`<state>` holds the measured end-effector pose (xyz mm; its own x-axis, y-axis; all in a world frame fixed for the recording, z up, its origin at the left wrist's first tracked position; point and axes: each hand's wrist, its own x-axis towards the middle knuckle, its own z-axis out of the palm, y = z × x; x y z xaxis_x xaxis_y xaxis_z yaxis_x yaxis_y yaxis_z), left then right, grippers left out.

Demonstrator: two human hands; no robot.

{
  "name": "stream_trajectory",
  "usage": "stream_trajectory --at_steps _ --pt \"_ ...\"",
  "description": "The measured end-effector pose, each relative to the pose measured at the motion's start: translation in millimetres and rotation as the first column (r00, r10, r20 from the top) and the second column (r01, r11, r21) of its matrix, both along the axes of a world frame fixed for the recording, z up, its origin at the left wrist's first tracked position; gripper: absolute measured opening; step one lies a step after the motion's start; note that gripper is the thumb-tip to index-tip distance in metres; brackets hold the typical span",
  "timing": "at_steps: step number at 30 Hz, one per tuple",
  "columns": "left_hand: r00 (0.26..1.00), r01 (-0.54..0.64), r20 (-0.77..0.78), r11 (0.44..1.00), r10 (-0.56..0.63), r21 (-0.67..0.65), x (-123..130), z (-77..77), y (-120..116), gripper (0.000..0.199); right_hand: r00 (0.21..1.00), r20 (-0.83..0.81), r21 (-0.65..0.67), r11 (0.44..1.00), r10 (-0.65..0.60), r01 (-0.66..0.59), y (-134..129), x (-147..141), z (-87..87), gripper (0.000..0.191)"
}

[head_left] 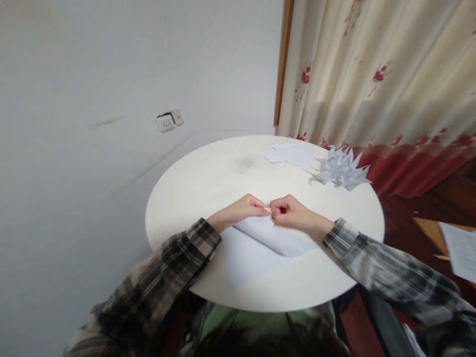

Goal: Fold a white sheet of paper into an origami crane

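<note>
A white sheet of paper [245, 258] lies on the round white table, with one part folded over in a loose, raised curl. My left hand [249, 206] grips the paper's far edge, thumb and fingers pressed together. Right beside it, my right hand [288, 210] pinches the same edge, its thumb against a curled forefinger. The two sets of fingertips almost meet. How far the paper runs beneath my hands is hidden.
On the round table [186, 188], a cluster of folded paper cranes [342, 168] stands at the far right. Flat paper pieces [290, 152] lie beside it. A wall with a socket [165, 122] is at left, a curtain [372, 74] behind, and printed paper [459, 250] at lower right.
</note>
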<state>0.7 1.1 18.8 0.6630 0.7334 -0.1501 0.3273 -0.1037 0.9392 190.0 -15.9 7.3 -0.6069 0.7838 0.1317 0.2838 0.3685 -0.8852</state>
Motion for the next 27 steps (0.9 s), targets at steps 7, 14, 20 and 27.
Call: stream_trajectory --at_steps 7,14,20,27 --pt "0.999 0.020 -0.045 1.000 -0.019 0.022 -1.2 3.2 -0.5 0.036 0.997 0.053 0.047 0.997 0.063 -0.066 3.0 2.6 2.8 0.015" --pt "1.000 0.013 -0.027 1.000 -0.012 0.017 0.5 3.6 -1.4 0.036 0.998 0.057 0.052 0.998 0.033 -0.036 2.3 1.7 3.5 0.016" --pt "1.000 -0.026 0.009 0.999 0.026 -0.034 0.3 0.5 -0.5 0.034 0.999 0.035 0.115 0.993 -0.016 0.012 1.3 0.0 0.3 0.014" --pt "1.000 -0.016 0.022 0.996 0.017 -0.082 0.7 0.3 0.1 0.027 0.996 0.093 0.238 0.971 0.004 -0.026 0.1 -0.2 3.1 0.016"
